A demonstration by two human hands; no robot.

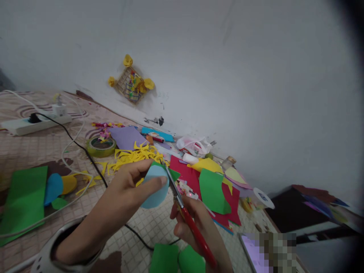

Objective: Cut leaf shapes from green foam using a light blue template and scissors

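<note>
My left hand (125,189) pinches a light blue round piece of paper (155,197), its thumb flat across the front. Green paper (174,173) shows behind the blue piece along its top and right side. In my right hand (199,220) is a pair of scissors with red handles (196,233), seen almost edge-on. Their metal blades (172,182) point up and left, along the right edge of the held papers. Whether the blades are apart cannot be seen. Below the hands lie green paper pieces (164,258), partly cut off by the frame.
Yellow paper scraps (139,154) lie behind my hands, near a tape roll (101,146). Red paper (184,168) and a green piece (213,191) are on the right, a phone (253,252) in front. Cables run from a power strip (36,125) across the left; a wall stands behind.
</note>
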